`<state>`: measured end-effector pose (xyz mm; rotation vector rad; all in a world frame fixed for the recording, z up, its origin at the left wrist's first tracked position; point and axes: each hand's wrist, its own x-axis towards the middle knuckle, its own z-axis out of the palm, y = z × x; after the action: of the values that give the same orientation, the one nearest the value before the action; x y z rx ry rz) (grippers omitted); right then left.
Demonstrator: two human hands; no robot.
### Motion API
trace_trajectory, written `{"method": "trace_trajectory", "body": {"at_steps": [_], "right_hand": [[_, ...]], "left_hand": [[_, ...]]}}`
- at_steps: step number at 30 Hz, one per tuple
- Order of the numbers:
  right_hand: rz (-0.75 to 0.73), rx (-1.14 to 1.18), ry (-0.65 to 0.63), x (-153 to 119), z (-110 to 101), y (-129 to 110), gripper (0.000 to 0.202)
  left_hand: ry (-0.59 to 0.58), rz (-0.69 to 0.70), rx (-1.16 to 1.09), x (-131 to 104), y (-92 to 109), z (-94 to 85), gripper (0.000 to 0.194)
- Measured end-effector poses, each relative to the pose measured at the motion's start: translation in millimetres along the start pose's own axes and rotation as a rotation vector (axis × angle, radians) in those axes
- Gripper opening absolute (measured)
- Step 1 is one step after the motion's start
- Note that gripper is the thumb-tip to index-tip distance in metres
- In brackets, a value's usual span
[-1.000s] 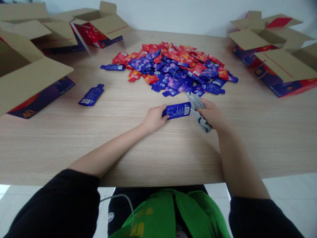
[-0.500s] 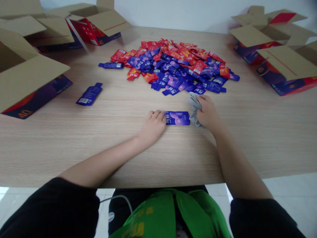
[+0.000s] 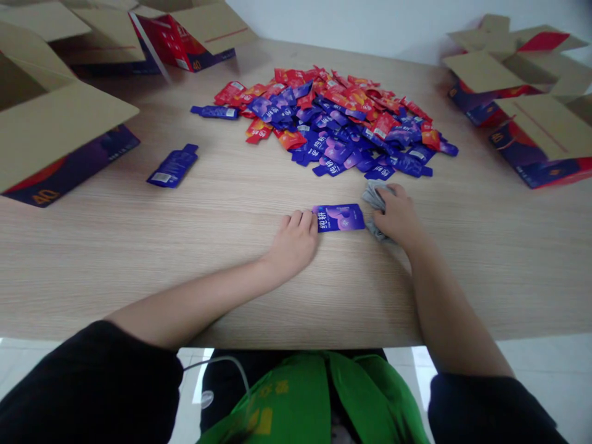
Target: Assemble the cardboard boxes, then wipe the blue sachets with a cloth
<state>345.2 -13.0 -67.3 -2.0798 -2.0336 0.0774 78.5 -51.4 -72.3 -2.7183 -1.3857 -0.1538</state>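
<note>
A purple pouch (image 3: 341,217) with white characters lies flat on the table, its left end under the fingers of my left hand (image 3: 298,237). Those fingers are closed over the pouch's narrow end, which is hidden. Just past the pouch's right end, my right hand (image 3: 396,213) grips a crumpled grey cloth (image 3: 377,192). The cloth rests close to the pouch's edge; whether they touch I cannot tell. Behind both hands spreads a heap of red and purple pouches (image 3: 342,139).
One purple pouch (image 3: 173,167) lies apart at left, and another (image 3: 215,112) beside the heap. Open cardboard boxes (image 3: 74,148) stand along the left side, with more open boxes (image 3: 536,139) at the right. A white wall (image 3: 361,28) borders the table's back.
The view has shifted a little. My right hand has its fingers spread lower over the cloth, which looks flatter. My left hand still holds the pouch's left end.
</note>
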Motion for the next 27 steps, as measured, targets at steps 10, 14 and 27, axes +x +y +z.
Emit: {"method": "trace_trajectory", "body": {"at_steps": [10,14,27], "right_hand": [[-0.275,0.247,0.127,-15.6,2.3,-80.7,0.061],[-0.342,0.041,-0.03,-32.7,16.2,-123.0,0.053],[-0.156,0.006,-0.02,-34.3,18.0,-60.5,0.063]], "left_hand": [[0.019,-0.008,-0.057,-0.5,0.2,1.8,0.035],[-0.034,0.021,-0.069,-0.3,-2.2,-0.2,0.03],[-0.063,0.014,-0.058,-2.5,-2.1,-7.8,0.038]]}}
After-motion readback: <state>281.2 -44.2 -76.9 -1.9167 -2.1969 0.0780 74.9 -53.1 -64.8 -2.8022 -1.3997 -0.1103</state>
